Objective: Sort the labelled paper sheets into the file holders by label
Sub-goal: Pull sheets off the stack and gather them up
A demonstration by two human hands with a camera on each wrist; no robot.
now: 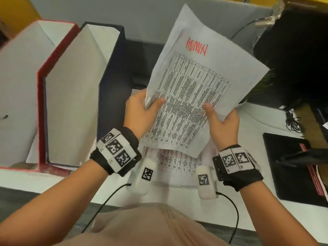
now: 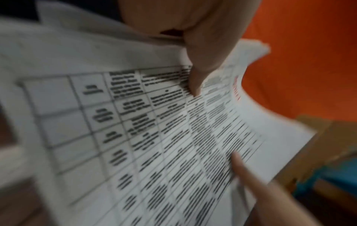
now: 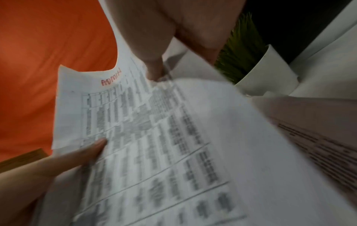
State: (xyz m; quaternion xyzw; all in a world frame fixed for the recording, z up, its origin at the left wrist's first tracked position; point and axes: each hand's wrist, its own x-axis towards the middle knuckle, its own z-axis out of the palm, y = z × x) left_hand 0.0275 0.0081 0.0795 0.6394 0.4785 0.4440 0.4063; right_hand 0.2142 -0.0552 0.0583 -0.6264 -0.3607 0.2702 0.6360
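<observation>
Item: ADMIN sheet (image 1: 193, 93), pinched by left hand (image 1: 140, 110) and right hand (image 1: 221, 123) atop other sheets; risk: neighbouring sheets cling, misfiling into wrong file holder (image 1: 74, 96).

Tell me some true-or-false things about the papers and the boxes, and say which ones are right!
1. Both hands hold paper. True: the left hand and the right hand each grip the sheets.
2. The red word on the top sheet says ADMIN. True.
3. The sheets are already inside the red file holder. False: they are held up in the air, to the right of the holders.
4. The table has no other paper on it. False: another printed sheet lies flat under the hands.
5. There are two file holders. True: a red-edged one and a dark file holder beside it.
</observation>
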